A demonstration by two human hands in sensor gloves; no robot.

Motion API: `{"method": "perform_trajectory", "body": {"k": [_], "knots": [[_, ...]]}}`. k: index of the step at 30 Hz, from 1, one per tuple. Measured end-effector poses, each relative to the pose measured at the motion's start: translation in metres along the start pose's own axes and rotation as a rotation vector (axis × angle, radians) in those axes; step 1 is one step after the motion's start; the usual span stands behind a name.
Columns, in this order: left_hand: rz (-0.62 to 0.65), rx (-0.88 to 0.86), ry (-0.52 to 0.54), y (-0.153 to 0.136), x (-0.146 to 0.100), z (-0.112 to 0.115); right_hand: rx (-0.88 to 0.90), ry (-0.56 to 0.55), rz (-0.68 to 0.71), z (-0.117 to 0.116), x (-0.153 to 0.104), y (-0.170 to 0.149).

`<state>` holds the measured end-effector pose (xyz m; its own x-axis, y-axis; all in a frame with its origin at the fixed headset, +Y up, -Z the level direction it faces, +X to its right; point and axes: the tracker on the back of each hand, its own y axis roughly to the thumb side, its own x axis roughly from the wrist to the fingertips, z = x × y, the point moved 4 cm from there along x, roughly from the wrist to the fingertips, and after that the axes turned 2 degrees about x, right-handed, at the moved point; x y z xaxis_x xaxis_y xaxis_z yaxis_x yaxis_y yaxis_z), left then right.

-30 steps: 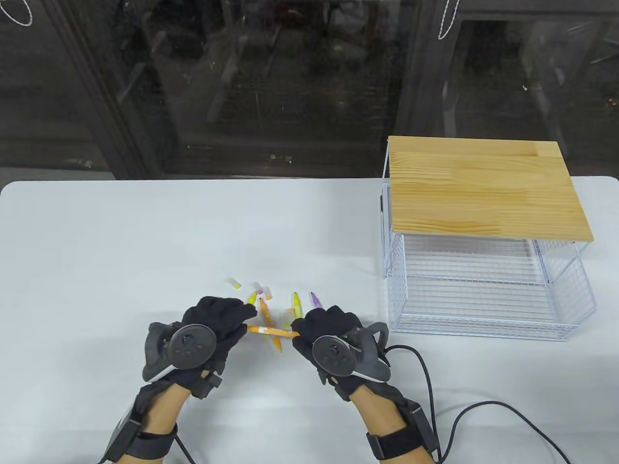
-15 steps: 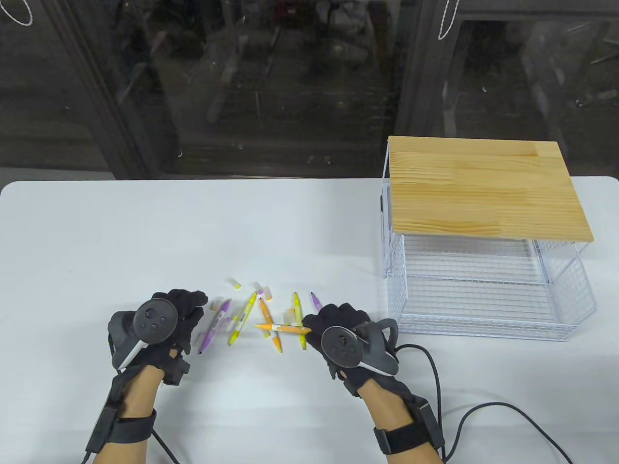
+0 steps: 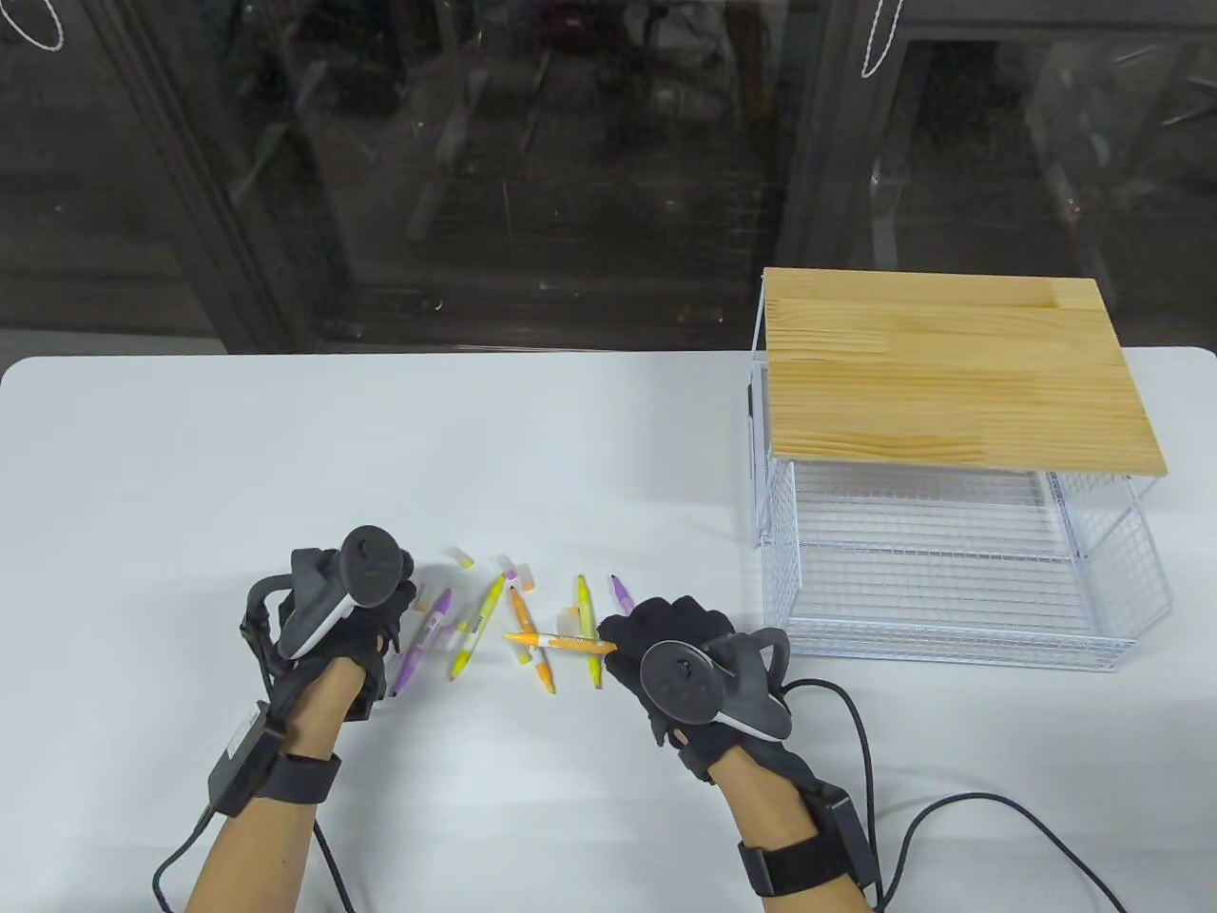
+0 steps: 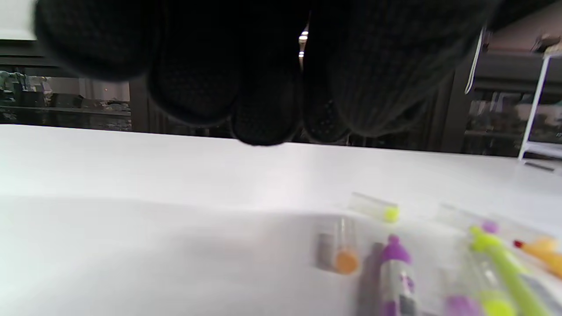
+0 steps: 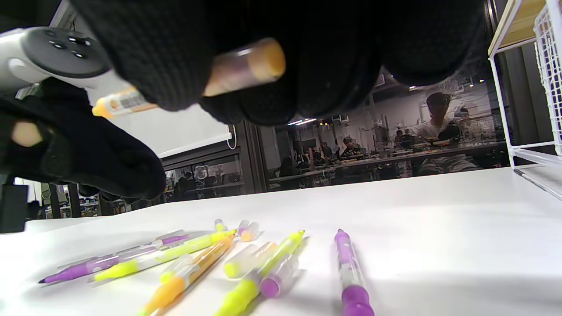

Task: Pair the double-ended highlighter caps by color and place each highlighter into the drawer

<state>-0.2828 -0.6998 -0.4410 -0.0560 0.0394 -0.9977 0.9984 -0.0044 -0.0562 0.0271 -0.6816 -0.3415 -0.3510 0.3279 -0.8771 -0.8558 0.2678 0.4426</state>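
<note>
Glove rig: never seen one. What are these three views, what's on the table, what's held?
Two human hands in black sensor gloves, a tracker strapped on each. One camera looks down at the white table; one sits on each wrist. The right hand grips an orange highlighter, capped at the end that shows in the right wrist view. The left hand hovers over a loose orange cap, curled, apparently empty. Purple, yellow and orange highlighters and loose caps lie between the hands. The wire drawer stands open, nothing in it.
</note>
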Motion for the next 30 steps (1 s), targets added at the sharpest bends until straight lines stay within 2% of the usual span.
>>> {"method": "perform_trajectory", "body": {"k": [9, 15, 30], "knots": [[-0.069, 0.086, -0.134, 0.015, 0.025, 0.031, -0.009, 0.022, -0.008, -0.001, 0.0, -0.001], [-0.079, 0.18, -0.145, 0.02, 0.026, 0.04, -0.011, 0.03, -0.01, -0.001, 0.0, -0.002], [-0.099, 0.205, -0.138, 0.005, 0.024, 0.049, 0.003, 0.032, -0.015, -0.003, 0.001, -0.003]]}}
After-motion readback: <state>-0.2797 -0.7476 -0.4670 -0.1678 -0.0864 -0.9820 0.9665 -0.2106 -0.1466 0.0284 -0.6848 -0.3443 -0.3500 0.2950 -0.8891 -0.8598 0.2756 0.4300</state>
